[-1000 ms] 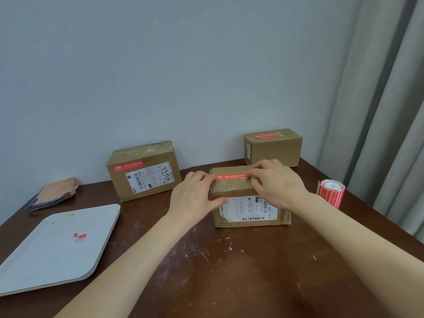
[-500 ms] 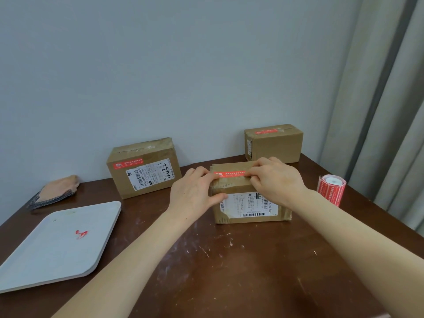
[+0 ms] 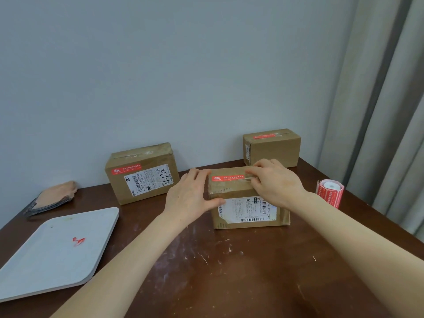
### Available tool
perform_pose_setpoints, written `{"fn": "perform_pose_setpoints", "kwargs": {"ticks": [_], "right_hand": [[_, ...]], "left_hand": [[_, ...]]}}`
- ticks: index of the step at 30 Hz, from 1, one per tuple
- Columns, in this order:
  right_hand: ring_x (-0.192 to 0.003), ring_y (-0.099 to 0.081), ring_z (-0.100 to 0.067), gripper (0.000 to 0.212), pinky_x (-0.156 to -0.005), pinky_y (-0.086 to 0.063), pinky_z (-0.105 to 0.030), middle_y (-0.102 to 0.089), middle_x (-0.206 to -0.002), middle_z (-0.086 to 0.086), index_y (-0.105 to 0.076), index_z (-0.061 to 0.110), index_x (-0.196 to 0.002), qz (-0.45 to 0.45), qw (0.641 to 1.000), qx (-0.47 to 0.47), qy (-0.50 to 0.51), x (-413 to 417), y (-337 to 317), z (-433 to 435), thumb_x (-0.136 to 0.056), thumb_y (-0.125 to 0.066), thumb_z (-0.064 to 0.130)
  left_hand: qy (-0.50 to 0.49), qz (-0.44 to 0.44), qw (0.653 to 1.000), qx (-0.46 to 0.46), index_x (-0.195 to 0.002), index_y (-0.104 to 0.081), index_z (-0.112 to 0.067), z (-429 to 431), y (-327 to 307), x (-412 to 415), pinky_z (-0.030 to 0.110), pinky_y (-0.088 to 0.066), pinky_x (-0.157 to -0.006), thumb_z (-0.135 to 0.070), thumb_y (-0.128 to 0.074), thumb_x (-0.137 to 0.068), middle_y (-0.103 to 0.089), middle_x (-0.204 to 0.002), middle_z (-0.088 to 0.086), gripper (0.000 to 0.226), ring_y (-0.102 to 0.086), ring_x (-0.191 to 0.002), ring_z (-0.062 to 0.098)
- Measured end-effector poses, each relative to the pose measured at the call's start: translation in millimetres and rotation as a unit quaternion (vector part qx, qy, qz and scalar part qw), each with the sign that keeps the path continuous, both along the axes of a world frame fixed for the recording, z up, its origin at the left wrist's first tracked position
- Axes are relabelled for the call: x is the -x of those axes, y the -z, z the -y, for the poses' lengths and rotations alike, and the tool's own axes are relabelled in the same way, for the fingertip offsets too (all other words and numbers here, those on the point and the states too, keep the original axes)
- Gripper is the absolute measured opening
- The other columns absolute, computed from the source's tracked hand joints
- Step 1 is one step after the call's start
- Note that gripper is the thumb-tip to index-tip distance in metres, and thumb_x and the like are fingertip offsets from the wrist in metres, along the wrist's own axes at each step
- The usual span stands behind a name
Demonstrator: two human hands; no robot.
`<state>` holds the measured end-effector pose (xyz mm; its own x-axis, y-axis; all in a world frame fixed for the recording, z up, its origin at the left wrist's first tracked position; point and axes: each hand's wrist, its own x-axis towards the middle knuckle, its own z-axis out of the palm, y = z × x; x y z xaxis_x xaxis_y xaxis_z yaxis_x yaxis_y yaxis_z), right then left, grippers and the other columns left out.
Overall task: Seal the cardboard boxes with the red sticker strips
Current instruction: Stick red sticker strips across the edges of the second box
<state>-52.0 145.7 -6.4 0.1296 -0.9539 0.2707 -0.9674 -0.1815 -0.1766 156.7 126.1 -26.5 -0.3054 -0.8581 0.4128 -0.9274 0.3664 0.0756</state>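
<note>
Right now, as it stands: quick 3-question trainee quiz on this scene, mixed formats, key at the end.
1. True or false: the roll of red stickers stands on the table to the right of the near box.
2. Multiple choice: where is the red strip on the left box? A) on its top B) on its front face C) on its left side
3. Short answer: which hand grips the near box's left end?

Key: 1 true. 2 B. 3 the left hand.
</note>
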Motion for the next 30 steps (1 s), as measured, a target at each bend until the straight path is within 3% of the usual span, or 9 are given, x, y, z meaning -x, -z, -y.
{"fn": "perform_pose_setpoints", "kwargs": {"ticks": [5, 9, 17, 25, 30], "right_hand": [[-0.131, -0.033, -0.024, 0.043, -0.11, -0.032, -0.043, -0.042, -0.139, -0.002, -0.044, 0.028, -0.14, -0.024, 0.999, -0.02, -0.003, -5.4, 1.9, 2.9, -0.1, -0.027, 0.033], [-0.129, -0.035, -0.024, 0.045, -0.109, -0.032, -0.042, -0.042, -0.138, -0.002, -0.048, 0.031, -0.138, -0.04, 0.998, -0.039, 0.0, -6.9, 1.7, 3.7, -0.1, -0.024, 0.036], [-0.127, -0.038, -0.024, 0.045, -0.109, -0.033, -0.046, -0.044, -0.137, -0.002, -0.051, 0.029, -0.136, -0.04, 0.998, -0.046, 0.001, -7.1, -1.6, 5.3, -0.1, -0.025, 0.037], [-0.122, -0.043, -0.019, 0.039, -0.092, -0.043, -0.036, -0.052, -0.132, 0.003, -0.055, 0.032, -0.129, 0.005, 1.0, -0.013, -0.009, 0.8, 1.0, 0.2, -0.1, -0.03, 0.033], [-0.121, -0.042, -0.018, 0.038, -0.085, -0.045, -0.034, -0.052, -0.129, 0.005, -0.059, 0.034, -0.126, -0.018, 1.0, 0.003, -0.009, -1.0, 4.2, -1.7, -0.1, -0.03, 0.033]], "left_hand": [[0.009, 0.051, 0.999, 0.004, -0.142, -0.031, -0.031, 5.0, -1.7, 4.2, 0.027, -0.047, -0.077, -0.072, -0.051, -0.075, -0.043, -0.133, -0.007, 0.082, -0.043, -0.12, 0.012], [0.011, 0.047, 0.999, -0.01, -0.138, -0.04, -0.03, 6.4, -0.9, 5.4, 0.027, -0.046, -0.079, -0.069, -0.053, -0.076, -0.047, -0.129, -0.008, 0.074, -0.044, -0.117, 0.011], [0.01, 0.046, 0.999, -0.004, -0.14, -0.036, -0.029, 6.7, 3.1, 7.7, 0.026, -0.045, -0.076, -0.066, -0.052, -0.079, -0.048, -0.129, -0.007, 0.073, -0.046, -0.115, 0.012], [0.017, 0.045, 0.998, 0.038, -0.135, -0.041, -0.034, 0.4, 2.8, 2.8, 0.023, -0.045, -0.07, -0.068, -0.049, -0.08, -0.051, -0.126, -0.011, 0.065, -0.052, -0.109, 0.009], [0.023, 0.025, 0.998, 0.044, -0.13, -0.049, -0.035, -0.6, 1.7, 3.2, 0.024, -0.046, -0.069, -0.066, -0.051, -0.081, -0.054, -0.121, -0.014, 0.058, -0.053, -0.107, 0.008]]}}
